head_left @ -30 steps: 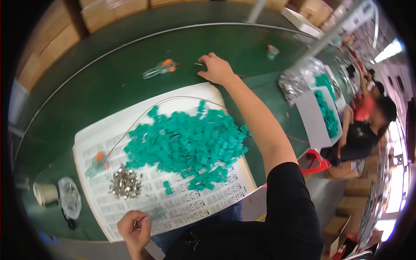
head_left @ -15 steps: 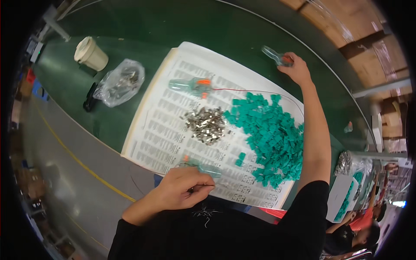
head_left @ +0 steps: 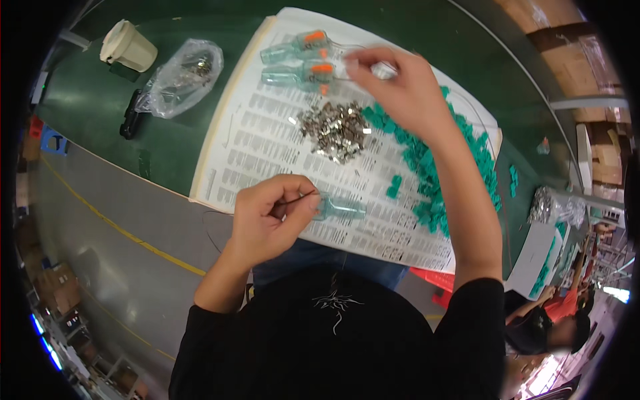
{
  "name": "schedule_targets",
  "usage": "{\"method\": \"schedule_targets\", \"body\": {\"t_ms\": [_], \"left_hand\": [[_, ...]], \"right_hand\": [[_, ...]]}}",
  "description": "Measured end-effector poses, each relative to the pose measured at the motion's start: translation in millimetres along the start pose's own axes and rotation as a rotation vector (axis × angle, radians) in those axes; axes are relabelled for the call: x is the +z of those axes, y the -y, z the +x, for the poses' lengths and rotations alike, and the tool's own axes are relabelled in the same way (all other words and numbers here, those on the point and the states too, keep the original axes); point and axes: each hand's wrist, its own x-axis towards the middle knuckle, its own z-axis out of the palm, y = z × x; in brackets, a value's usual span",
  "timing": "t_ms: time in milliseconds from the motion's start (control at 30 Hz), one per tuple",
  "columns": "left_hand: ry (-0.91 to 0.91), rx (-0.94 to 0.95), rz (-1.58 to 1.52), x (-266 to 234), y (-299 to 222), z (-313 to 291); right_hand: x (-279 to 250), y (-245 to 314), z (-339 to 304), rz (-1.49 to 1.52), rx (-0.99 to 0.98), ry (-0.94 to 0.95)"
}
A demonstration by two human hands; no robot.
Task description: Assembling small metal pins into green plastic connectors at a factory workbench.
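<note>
My left hand (head_left: 275, 217) is closed in a pinch on a thin dark wire (head_left: 292, 200), above the near edge of a white printed board. Beside its fingertips lies a clear, bottle-shaped plastic piece (head_left: 348, 208). My right hand (head_left: 400, 83) is over the far part of the board, thumb and index finger brought together; what they hold is hidden. Left of it lie two more clear bottle-shaped pieces with orange parts, an upper one (head_left: 287, 51) and a lower one (head_left: 283, 77). Small metal pieces (head_left: 333, 130) form a pile between the hands, and green plastic pieces (head_left: 427, 163) are heaped under my right forearm.
The printed board (head_left: 250, 157) rests on a green table (head_left: 180, 143). At the left are a cream lidded container (head_left: 130, 48), a plastic bag of metal bits (head_left: 187, 77) and a black object (head_left: 131, 117). A white box of green pieces (head_left: 533, 257) and another person (head_left: 550, 320) are at the right.
My right hand has come left from beyond the board; the clear piece it held now lies beside the other far one. The left hand still pinches the wire. The whole view has shifted.
</note>
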Motion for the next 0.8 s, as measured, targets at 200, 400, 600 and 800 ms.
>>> {"method": "schedule_targets", "body": {"t_ms": [200, 400, 600, 800], "left_hand": [[0.077, -0.073, -0.087, 16.2, 8.5, -5.3], [0.320, 0.362, 0.366, 22.6, 14.2, -18.9], [0.319, 0.374, 0.421, 18.3, 24.5, -36.8], [0.272, 0.635, 0.525, 11.9, 31.3, -34.2]], "right_hand": [[14.0, 48.4, -169.8, 0.598, 0.505, 0.135], [59.4, 52.3, -236.4, 1.011, 0.597, -0.175], [66.5, 51.0, -245.2, 0.620, 0.340, -0.138], [68.3, 56.1, -236.7, 0.432, 0.209, -0.147]]}}
